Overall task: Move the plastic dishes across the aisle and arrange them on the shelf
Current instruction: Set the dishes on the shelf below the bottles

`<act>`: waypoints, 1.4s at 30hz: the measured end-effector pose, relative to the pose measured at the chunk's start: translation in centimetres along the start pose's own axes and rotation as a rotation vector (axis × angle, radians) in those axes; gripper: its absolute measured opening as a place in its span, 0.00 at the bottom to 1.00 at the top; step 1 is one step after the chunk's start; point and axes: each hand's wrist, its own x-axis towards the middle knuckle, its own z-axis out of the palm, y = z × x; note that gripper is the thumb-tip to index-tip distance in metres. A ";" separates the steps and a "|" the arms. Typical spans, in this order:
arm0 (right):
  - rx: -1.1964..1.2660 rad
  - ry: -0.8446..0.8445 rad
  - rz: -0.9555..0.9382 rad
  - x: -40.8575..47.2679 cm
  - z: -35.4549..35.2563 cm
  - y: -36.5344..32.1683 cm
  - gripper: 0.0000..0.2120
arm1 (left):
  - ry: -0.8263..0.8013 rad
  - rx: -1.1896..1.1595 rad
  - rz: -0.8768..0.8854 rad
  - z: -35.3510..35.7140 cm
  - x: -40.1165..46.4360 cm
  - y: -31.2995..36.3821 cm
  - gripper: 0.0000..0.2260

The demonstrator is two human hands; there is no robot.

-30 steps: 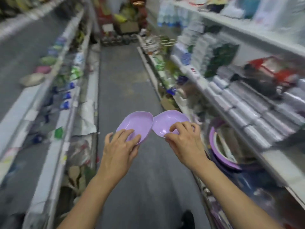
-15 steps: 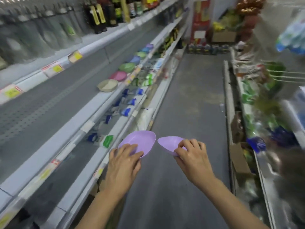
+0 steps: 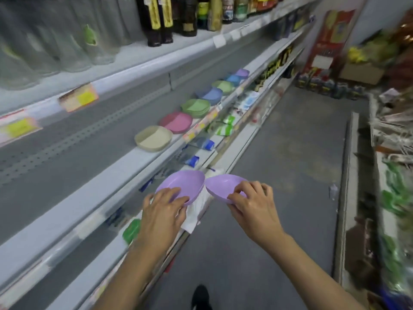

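Both hands [image 3: 164, 212] [image 3: 254, 208] each grip a purple dish [image 3: 182, 184] [image 3: 221, 186].

Left hand [image 3: 163, 211] gripping a purple dish [image 3: 183, 184] by its near rim; right hand [image 3: 252, 206] pinching a second purple dish [image 3: 221, 185], rims almost touching above the aisle floor [image 3: 279, 175]. On the grey shelf [image 3: 93, 175] at left, a row of dish stacks: beige [image 3: 153, 138], pink [image 3: 176, 121], green [image 3: 195, 107], blue [image 3: 210, 95]. Dark bottles [image 3: 161, 19] on the shelf above.
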 end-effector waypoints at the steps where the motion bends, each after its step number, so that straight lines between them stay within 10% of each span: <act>1: -0.023 0.005 0.009 1.8 0.6 1.9 0.03 | -0.004 -0.012 0.026 1.0 3.0 0.2 0.16; 16: -0.065 0.048 0.169 21.7 10.7 32.0 0.04 | -0.048 -0.001 0.255 16.9 40.9 6.6 0.11; 26: 0.016 0.056 0.055 41.2 16.1 54.0 0.06 | 0.025 0.069 0.029 23.4 62.3 10.4 0.12; 42: 0.075 -0.094 -0.272 71.0 36.1 66.7 0.09 | 0.064 0.208 -0.302 33.3 87.3 5.2 0.08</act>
